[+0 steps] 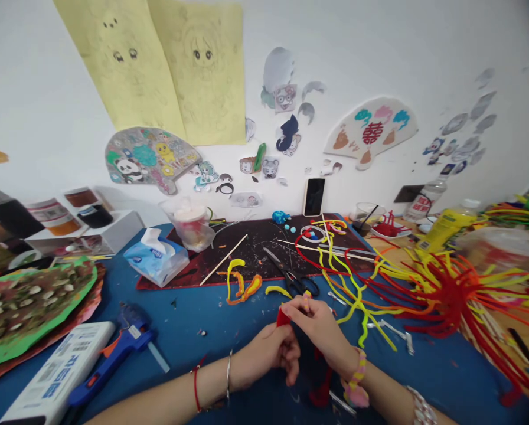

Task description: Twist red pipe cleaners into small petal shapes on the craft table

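Red piece (narrow) between left hand and right hand.

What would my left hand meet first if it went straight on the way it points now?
Probably the right hand, just ahead of the left hand, though this one view leaves the depth between them unclear.

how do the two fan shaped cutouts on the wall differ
The left fan is greyish and crowded; the right fan is white with more bare space. The left fan shows a panda, the right fan a red character in the middle. Both have a stubby handle.
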`<state>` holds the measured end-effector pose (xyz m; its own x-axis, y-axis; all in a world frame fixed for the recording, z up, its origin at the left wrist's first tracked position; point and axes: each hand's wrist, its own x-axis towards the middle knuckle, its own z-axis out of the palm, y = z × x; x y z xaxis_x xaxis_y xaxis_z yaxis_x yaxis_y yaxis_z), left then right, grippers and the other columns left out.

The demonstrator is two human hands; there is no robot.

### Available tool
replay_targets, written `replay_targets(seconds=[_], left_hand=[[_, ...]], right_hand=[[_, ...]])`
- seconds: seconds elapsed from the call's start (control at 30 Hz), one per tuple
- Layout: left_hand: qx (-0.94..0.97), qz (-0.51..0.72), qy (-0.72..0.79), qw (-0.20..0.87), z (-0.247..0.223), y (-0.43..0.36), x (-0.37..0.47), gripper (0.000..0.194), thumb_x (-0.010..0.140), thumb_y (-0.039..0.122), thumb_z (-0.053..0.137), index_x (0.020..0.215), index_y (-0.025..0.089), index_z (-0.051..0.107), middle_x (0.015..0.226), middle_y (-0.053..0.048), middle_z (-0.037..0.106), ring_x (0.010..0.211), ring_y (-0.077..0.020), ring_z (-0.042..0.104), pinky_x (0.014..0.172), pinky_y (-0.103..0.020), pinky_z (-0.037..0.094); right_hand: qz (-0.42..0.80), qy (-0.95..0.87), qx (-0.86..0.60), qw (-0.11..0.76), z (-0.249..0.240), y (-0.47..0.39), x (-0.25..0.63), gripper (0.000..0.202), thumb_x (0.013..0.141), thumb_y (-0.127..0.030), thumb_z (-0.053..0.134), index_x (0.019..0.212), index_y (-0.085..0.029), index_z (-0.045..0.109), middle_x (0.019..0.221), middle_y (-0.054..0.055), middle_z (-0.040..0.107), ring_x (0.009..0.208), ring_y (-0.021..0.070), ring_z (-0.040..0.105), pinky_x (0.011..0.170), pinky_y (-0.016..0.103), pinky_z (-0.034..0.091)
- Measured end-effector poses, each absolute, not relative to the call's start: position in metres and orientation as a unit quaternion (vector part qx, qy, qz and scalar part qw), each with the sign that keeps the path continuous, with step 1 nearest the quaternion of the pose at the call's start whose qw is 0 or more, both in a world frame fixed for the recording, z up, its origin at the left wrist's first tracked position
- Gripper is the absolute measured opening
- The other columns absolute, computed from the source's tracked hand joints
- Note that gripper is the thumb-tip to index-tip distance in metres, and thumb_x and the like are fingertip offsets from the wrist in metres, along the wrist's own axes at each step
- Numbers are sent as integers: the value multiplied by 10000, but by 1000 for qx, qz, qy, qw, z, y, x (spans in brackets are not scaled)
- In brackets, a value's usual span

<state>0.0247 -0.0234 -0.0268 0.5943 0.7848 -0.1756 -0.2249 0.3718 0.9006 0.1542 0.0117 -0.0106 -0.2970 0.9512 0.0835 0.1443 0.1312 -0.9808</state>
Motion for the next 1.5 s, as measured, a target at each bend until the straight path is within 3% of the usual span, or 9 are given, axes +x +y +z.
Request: replay_targets(seconds=[0.13, 0.4, 0.77, 1.1, 1.23, 1.4, 1.5], left_hand=[[466, 328, 337, 749, -21, -25, 24, 307, 799, 395, 357, 591, 171, 324, 499, 79, 324, 363, -55, 418, 425, -209, 318], [424, 367, 287, 777, -32, -24, 23, 440, 788, 614, 310, 662, 193, 286, 526, 84, 330, 365, -51, 365, 433, -221, 296], [327, 356, 182, 857, -27, -22, 18, 250, 821, 391, 292, 699, 177, 336, 579, 39, 386, 422, -93, 427, 516, -264, 318], [371, 383, 234, 813, -25, -19, 16, 263, 857, 403, 367, 768, 158, 405, 582, 24, 449, 430, -78, 431, 497, -240, 345], [431, 383, 301, 759, -28, -17, 16, 321, 836, 448, 405, 727, 146, 426, 513, 24, 466, 383, -78, 435, 431, -211, 326], [419, 376, 344, 752, -25, -18, 16, 321, 837, 447, 372, 698, 160, 405, 452, 60, 416, 304, -50, 345, 374, -186, 286], [486, 354, 400, 691, -23, -22, 17, 348, 843, 468, 326, 679, 169, 399, 425, 58, 413, 295, -63, 350, 336, -174, 258]], right_hand=[[534, -648, -395, 372, -5, 12, 155, 165, 735, -312, 589, 710, -161, 650, 697, 12, 626, 715, 152, 541, 688, 270, 406], [627, -555, -386, 388, -2, 10, 154, 199, 729, -348, 610, 667, -160, 625, 632, -25, 577, 635, 107, 497, 666, 242, 377], [607, -554, -398, 408, 0, 11, 154, 220, 710, -354, 625, 609, -159, 618, 590, -26, 529, 649, 120, 469, 695, 257, 358], [589, -545, -414, 430, -4, 13, 156, 250, 711, -389, 622, 599, -166, 629, 602, -3, 562, 681, 144, 495, 733, 280, 369], [554, -564, -435, 431, -5, 14, 156, 241, 716, -381, 615, 601, -169, 626, 610, 0, 564, 659, 149, 501, 687, 284, 386], [393, -670, -437, 453, -5, 10, 158, 145, 728, -301, 611, 698, -177, 681, 740, 36, 622, 730, 175, 549, 721, 296, 400], [343, -688, -436, 469, -5, 7, 158, 127, 723, -286, 614, 680, -180, 669, 742, 41, 627, 719, 178, 556, 707, 294, 404]])
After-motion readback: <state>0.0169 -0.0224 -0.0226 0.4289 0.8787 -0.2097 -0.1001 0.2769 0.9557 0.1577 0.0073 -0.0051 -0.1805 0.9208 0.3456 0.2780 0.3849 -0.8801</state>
